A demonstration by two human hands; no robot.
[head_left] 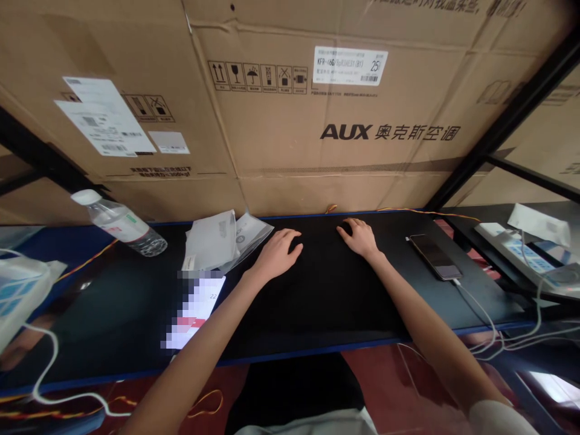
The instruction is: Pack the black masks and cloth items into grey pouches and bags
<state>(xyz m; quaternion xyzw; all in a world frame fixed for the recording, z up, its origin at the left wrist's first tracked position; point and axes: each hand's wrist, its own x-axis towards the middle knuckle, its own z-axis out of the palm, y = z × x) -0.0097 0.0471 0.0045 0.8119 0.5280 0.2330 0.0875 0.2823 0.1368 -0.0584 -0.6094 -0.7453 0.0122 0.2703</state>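
My left hand (277, 254) rests on the black tabletop (317, 296), palm down, thumb apart from the fingers and nothing in it. Just left of it lie a white packet (209, 240) and a translucent pouch (249, 237), partly overlapping. To the right, near the table's back edge, my right hand (360, 237) is also laid down with fingers apart and holds nothing. A dark-screened phone (434, 257) with a white cable (473, 299) plugged in lies beyond my right hand. Beside my left forearm is a lit phone (206, 302), its screen partly pixelated.
A clear bottle with a white cap (122, 223) lies at the back left. Large cardboard boxes (281, 139) stand behind the table. Power strips (521, 254) and white cables sit at the right, and another wrapped white-and-blue device (22, 290) at the left edge. Black metal bars (489, 121) flank the table.
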